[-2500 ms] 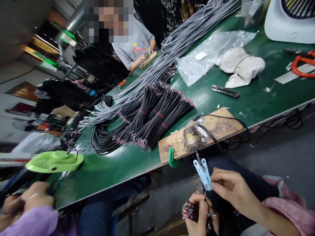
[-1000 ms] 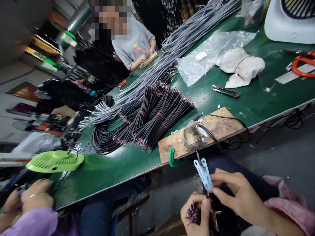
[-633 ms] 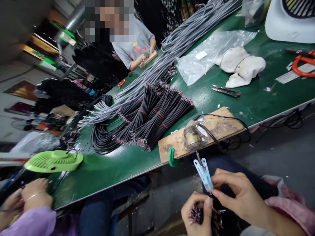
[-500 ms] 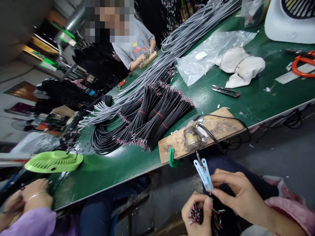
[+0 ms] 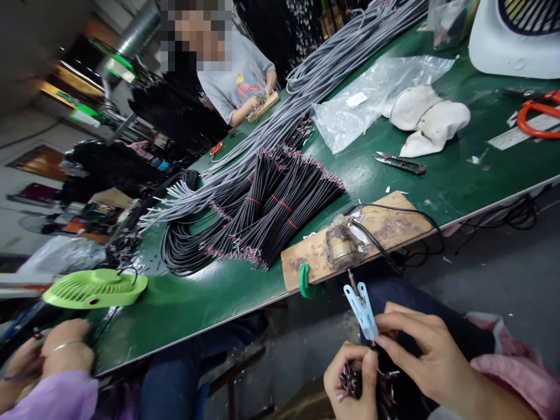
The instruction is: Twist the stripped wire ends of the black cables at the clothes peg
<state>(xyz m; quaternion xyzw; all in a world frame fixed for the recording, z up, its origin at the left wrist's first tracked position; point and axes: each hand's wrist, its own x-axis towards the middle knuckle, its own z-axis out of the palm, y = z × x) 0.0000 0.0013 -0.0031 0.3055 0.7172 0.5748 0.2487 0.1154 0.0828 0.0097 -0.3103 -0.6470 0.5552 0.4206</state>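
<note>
The wires point(image 5: 349, 382) sit in the left hand point(image 5: 350, 373), which is closed around the bundle, red, white and black ends showing, below the table edge. Just above is the blue clip point(image 5: 362, 312), its arms either side of a metal tip point(image 5: 351, 279). The right hand point(image 5: 420, 344) has thumb and forefinger close together at the clip's lower end; whether they pinch a wire, I cannot tell. The tip points down from a wrapped lump point(image 5: 343, 245) on the board point(image 5: 394, 221), with a green clamp point(image 5: 305, 281) at its edge. Beyond, black cables point(image 5: 280, 204) lie banded on the table point(image 5: 188, 303), beside grey cables point(image 5: 306, 81). Snips point(image 5: 400, 163) lie near a white cloth point(image 5: 431, 116). A co-worker point(image 5: 238, 73) sits across the table.
</note>
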